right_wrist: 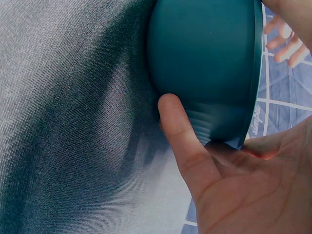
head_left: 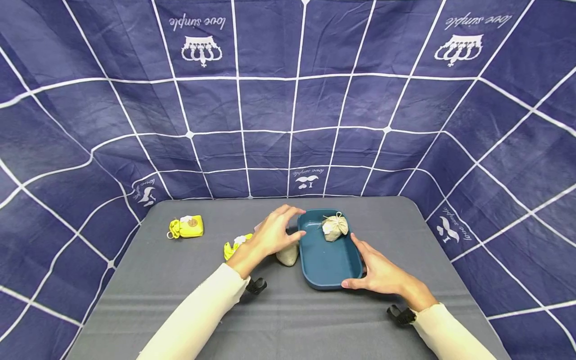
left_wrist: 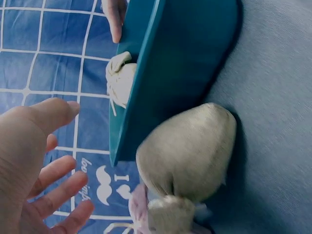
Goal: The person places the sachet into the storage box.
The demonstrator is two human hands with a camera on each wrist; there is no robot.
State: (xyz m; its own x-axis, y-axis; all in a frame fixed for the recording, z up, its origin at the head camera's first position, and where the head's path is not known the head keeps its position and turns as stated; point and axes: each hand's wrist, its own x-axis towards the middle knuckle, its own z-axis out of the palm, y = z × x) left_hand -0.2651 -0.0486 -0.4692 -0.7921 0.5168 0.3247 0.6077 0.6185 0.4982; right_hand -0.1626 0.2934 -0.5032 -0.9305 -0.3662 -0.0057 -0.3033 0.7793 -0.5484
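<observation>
A dark blue-green tray (head_left: 330,262) with rounded corners stands on the grey table, a small tied cream cloth pouch (head_left: 335,228) inside it toward the far end. My right hand (head_left: 382,272) grips the tray's near right corner, thumb on the near side and fingers along the right side. In the right wrist view one finger (right_wrist: 178,131) presses the outer wall. My left hand (head_left: 273,232) hovers left of the tray, fingers spread, holding nothing. Below it a plump beige cloth pouch (left_wrist: 190,151) lies beside the tray's left wall, partly hidden in the head view.
A yellow pouch (head_left: 234,246) lies just left of my left forearm, partly covered by it. Farther left is another yellow pouch (head_left: 191,226) with a ring. Behind the grey table (head_left: 153,300) hangs a blue cloth (head_left: 270,105) with white lines, which also borders both sides.
</observation>
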